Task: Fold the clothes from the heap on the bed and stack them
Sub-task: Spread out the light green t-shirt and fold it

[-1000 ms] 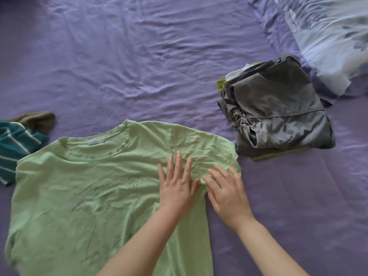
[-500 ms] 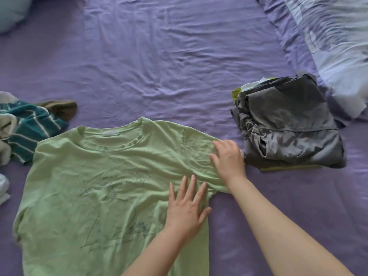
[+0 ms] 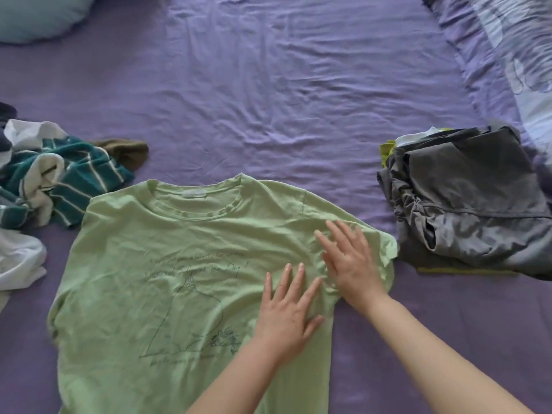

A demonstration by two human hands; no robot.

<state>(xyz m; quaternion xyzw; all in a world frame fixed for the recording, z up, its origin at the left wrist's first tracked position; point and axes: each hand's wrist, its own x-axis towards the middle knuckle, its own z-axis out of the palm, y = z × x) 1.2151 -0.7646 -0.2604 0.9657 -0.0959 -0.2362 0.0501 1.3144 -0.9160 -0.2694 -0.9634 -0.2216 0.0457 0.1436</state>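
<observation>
Tee [image 3: 167,264]: right hand [image 3: 349,264] slid inward off sleeve, now flat beside left hand [image 3: 286,318].

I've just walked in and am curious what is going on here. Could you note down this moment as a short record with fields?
activity: smoothing a shirt flat before folding
garment in work: green T-shirt, spread front up, collar away from the person
left hand: flat on the shirt, fingers straight
right hand: flat on the shirt by its right sleeve
folded stack: to the right, grey garment on top
unfolded heap: to the left, teal striped piece and white pieces
surface: purple bedsheet
</observation>
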